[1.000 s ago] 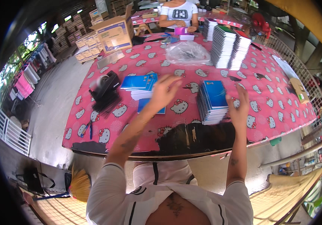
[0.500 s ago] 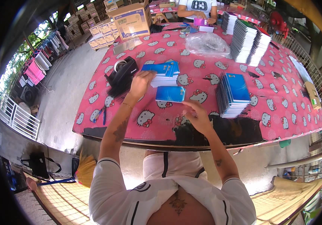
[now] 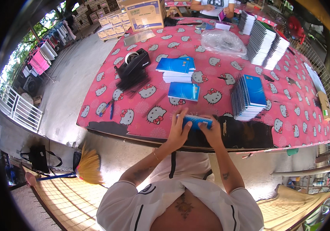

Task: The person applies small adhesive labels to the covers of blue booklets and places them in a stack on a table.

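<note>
My left hand (image 3: 179, 133) and my right hand (image 3: 212, 133) grip a small blue-covered notebook (image 3: 197, 122) from its two ends, at the table's near edge. It is tilted, and the thumbs press on its cover. Just beyond lies another blue notebook (image 3: 184, 91), flat, with a row of holes along one edge. Behind that is a low stack of blue-covered notebooks (image 3: 174, 65) with white pages. To the right of my hands stands a taller stack of spiral-bound blue notebooks (image 3: 249, 94).
A black tape dispenser (image 3: 133, 65) stands at the left beside a heap of thin black strands (image 3: 132, 82). Scissors (image 3: 107, 109) lie near the left edge. Clear plastic (image 3: 223, 42), tall notebook stacks (image 3: 260, 44) and a cardboard box (image 3: 145, 16) are farther back. Across the table a person (image 3: 213, 7) holds something purple.
My left hand has left the low stack and come back toward me. Both hands now hold a blue notebook at the table edge. The view has shifted slightly.
</note>
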Tool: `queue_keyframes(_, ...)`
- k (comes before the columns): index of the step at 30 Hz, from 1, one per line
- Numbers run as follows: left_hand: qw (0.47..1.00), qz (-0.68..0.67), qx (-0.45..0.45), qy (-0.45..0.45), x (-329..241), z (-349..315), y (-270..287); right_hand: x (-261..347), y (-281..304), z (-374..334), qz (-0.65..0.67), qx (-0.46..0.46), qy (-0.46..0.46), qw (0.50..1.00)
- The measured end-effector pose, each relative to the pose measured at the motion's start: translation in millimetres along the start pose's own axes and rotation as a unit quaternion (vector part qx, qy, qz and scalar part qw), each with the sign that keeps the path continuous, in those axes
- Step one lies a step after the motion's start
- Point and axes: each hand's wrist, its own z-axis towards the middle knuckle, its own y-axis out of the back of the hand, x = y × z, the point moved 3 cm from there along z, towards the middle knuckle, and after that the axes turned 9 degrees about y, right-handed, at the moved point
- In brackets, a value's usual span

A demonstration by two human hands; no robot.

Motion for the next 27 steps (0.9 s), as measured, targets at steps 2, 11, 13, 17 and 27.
queue_keyframes(2,0.998,-0.035,-0.011,0.049,5.4,21.8,18.5,-4.7,9.2,-0.5,0.026,-0.008,0.01,1.0)
queue_keyframes(11,0.988,0.13,-0.07,-0.039,55.8,61.9,94.8,3.5,1.1,2.2,0.003,0.064,-0.008,0.998)
queue_keyframes(13,0.998,0.063,-0.002,0.0,17.6,37.8,88.4,3.3,0.8,3.0,0.007,0.069,0.035,0.997)
queue_keyframes(17,0.999,-0.037,0.008,0.019,6.5,20.5,75.3,-0.4,-0.4,3.5,-0.004,0.095,0.037,0.995)
queue_keyframes(27,0.999,0.027,0.011,-0.027,11.1,32.3,73.5,1.8,-1.4,3.1,0.008,0.109,0.02,0.994)
